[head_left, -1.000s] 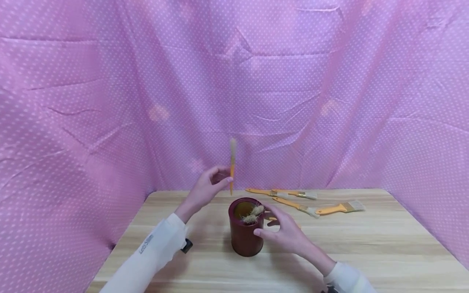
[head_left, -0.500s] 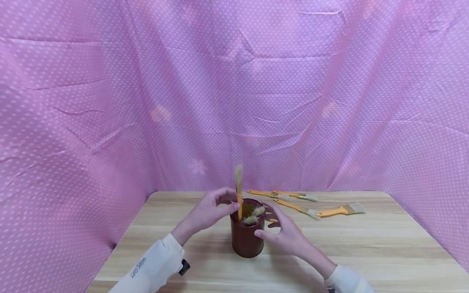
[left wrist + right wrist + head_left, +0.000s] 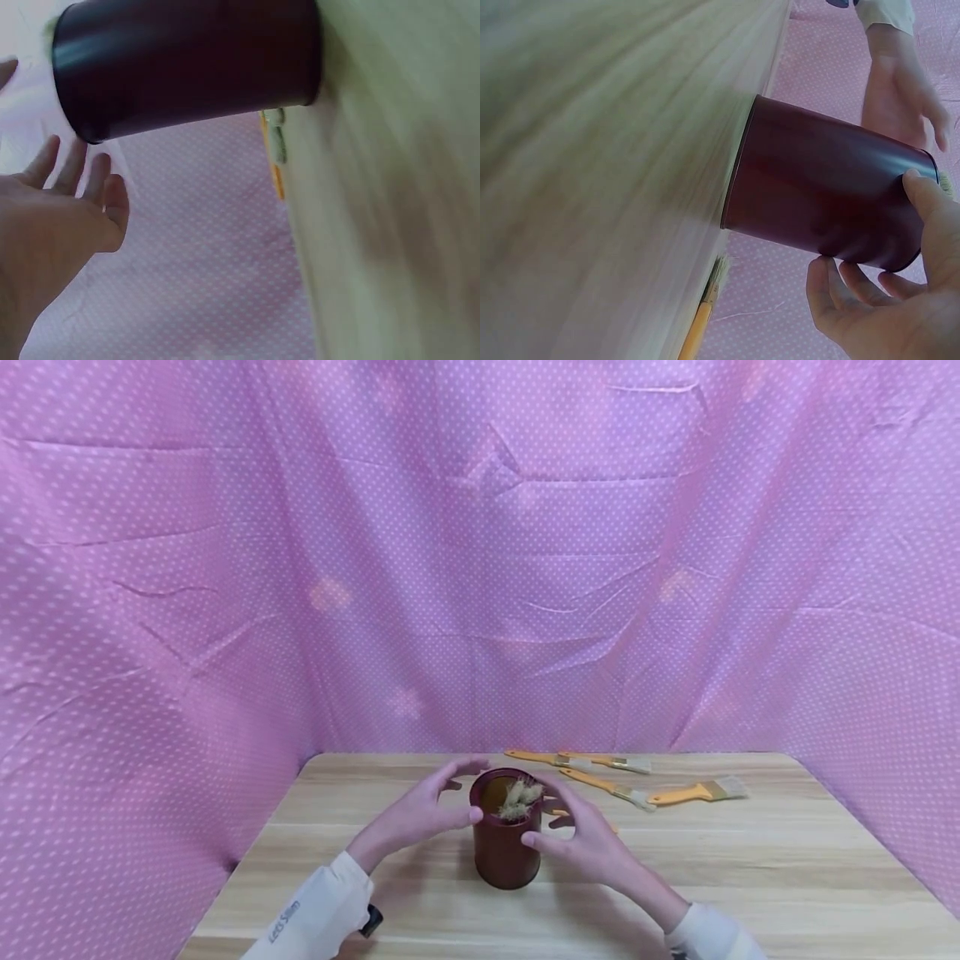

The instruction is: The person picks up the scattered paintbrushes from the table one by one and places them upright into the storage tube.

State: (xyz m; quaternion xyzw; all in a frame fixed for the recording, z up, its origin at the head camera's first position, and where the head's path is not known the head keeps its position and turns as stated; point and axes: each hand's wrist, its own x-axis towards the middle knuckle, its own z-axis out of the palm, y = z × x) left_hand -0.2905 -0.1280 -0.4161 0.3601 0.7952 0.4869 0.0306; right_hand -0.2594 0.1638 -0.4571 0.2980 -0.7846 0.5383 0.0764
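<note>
A dark red can (image 3: pixel 507 856) stands upright on the wooden table. Pale bristle tips of paintbrushes (image 3: pixel 517 797) show at its mouth, leaning to the right side. My right hand (image 3: pixel 588 843) holds the can near the rim, thumb on the near side and fingers round the right side, as the right wrist view also shows with the can wall (image 3: pixel 825 184). At the left of the rim is my left hand (image 3: pixel 420 810), empty, its fingers relaxed and spread apart. In the left wrist view its fingers (image 3: pixel 69 169) lie beside the top edge of the can.
Behind and right of the can lie several paintbrushes with orange handles, among them a wide paintbrush (image 3: pixel 697 791) and a narrower paintbrush (image 3: pixel 607 787). Another orange handle is partly hidden behind my right hand. Pink dotted cloth (image 3: pixel 480 568) hangs round the table (image 3: pixel 750 877).
My left hand has lowered a paintbrush, handle down, into the can and let it go. Its bristles now lean with the others. My right hand has stayed at the can.
</note>
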